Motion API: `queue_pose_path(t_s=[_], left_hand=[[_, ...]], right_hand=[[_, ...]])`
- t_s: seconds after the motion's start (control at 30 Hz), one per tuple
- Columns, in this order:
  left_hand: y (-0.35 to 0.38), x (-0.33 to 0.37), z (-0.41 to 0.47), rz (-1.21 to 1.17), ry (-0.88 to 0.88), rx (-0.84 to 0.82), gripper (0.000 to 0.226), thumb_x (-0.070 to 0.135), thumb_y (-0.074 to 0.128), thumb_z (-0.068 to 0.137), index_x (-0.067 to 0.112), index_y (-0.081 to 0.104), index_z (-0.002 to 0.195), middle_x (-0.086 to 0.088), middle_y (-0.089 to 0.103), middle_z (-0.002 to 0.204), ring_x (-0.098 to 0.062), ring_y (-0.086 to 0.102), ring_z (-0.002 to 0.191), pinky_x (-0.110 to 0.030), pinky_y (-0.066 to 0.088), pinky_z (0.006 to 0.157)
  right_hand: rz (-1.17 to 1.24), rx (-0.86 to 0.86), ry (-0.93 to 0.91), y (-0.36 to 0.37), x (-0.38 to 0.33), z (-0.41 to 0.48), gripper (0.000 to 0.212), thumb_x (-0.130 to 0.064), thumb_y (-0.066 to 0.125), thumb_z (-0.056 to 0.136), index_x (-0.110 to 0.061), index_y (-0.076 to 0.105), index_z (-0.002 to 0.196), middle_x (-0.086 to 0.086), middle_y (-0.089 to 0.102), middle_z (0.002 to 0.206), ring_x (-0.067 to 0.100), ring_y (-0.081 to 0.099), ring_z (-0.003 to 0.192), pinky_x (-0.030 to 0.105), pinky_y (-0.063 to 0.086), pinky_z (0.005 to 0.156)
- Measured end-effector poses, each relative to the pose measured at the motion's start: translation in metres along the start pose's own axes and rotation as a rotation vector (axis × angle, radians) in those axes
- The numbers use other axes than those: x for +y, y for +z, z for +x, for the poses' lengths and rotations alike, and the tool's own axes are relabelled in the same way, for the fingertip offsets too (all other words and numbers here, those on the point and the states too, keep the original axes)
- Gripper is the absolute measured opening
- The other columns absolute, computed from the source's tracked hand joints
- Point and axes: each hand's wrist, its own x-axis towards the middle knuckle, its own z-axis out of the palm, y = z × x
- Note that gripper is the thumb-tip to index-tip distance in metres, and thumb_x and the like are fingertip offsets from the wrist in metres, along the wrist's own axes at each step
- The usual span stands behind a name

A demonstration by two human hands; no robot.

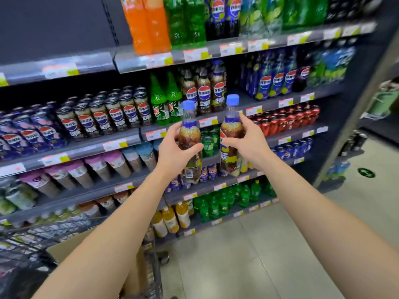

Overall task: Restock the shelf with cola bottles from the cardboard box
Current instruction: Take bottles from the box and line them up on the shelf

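Note:
My left hand (172,153) grips a cola bottle (190,134) with a blue cap, held upright in front of the shelves. A second blue-capped cola bottle (230,130) is held the same way by my right hand (248,143), a little to the right. Both bottles hang in the air before the shelf (218,120) that carries matching cola bottles (204,91) at its back. Below my left forearm, the cardboard box (64,247) sits in a wire cart, mostly hidden by the arm.
The shelving holds many drinks: dark cola bottles (103,117) at left, green soda bottles (164,100), red cans (285,119) at right, orange bottles (149,24) on top. A wire cart (151,275) stands at lower left. Tiled floor (259,255) stretches to the right.

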Motion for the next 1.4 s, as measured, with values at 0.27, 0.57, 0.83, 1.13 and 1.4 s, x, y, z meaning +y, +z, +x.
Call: queue_pose_path(t_s=[0.27,0.57,0.83,1.13,1.4], left_hand=[[0.035,0.026,0.041,-0.051,0.018,0.007,0.087,0.053,0.087,0.075,0.043,0.04,0.148,0.028,0.051,0.118,0.002,0.057,0.106,-0.013,0.043,0.074],[0.085,0.016,0.129,-0.012,0.015,0.027,0.086,0.054,0.086,0.076,0.043,0.041,0.148,0.031,0.048,0.121,-0.008,0.052,0.117,-0.023,0.043,0.089],[0.136,-0.014,0.21,0.047,-0.049,0.035,0.087,0.054,0.088,0.076,0.043,0.042,0.149,0.019,0.046,0.135,-0.002,0.042,0.122,-0.027,0.035,0.096],[0.158,-0.03,0.238,0.086,-0.121,0.062,0.085,0.058,0.088,0.073,0.051,0.041,0.145,0.031,0.046,0.129,0.0,0.043,0.123,-0.028,0.039,0.096],[0.174,-0.027,0.244,0.1,-0.168,0.173,0.086,0.058,0.087,0.073,0.047,0.043,0.145,0.021,0.05,0.133,-0.003,0.046,0.123,-0.025,0.036,0.097]], right_hand=[[0.009,0.003,-0.039,-0.042,0.004,0.048,0.062,-0.014,0.082,0.081,-0.028,0.054,0.135,-0.008,0.071,0.113,0.004,0.069,0.096,0.021,0.057,0.079],[0.004,-0.083,-0.086,-0.066,0.033,0.159,0.061,-0.013,0.083,0.08,-0.031,0.058,0.132,-0.009,0.074,0.111,0.012,0.071,0.101,0.042,0.058,0.091],[-0.039,-0.204,-0.036,-0.076,0.084,0.275,0.061,-0.016,0.084,0.079,-0.036,0.059,0.13,-0.011,0.074,0.11,0.013,0.07,0.103,0.047,0.057,0.093],[0.038,-0.185,-0.003,-0.074,0.103,0.363,0.06,-0.015,0.086,0.077,-0.029,0.062,0.13,-0.006,0.075,0.105,0.016,0.072,0.097,0.045,0.059,0.09],[0.038,-0.193,-0.051,-0.068,0.105,0.424,0.071,-0.014,0.088,0.074,-0.026,0.055,0.135,-0.003,0.071,0.108,0.022,0.068,0.101,0.043,0.057,0.09]])
